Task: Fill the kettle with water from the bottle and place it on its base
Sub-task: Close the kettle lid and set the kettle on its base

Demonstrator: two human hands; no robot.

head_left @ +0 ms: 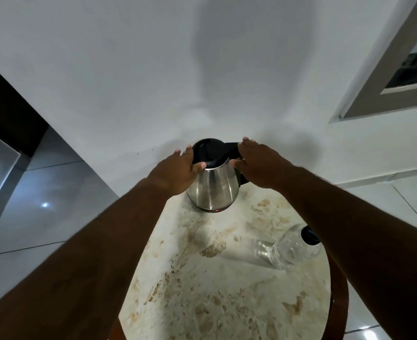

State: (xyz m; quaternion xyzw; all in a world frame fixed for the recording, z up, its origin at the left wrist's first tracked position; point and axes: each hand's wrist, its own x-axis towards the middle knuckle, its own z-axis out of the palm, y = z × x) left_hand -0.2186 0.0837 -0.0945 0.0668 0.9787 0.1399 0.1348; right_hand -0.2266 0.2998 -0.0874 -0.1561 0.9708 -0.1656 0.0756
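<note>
Gripping the kettle (212, 185), left hand (178, 171) around its lid rim, right hand (261, 165) on the handle, risked tipping it off the table (227, 290).

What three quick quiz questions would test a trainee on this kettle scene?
1. True or false: the kettle lid is open.
2. Which hand is on the handle? A) left hand B) right hand C) neither
3. Fill in: the bottle stands on the table, nearer the person's ____ arm.

Key:
1. False: the lid is shut.
2. B: the right hand lies over the handle, and the left hand holds the kettle's top by the lid.
3. Right.
</note>
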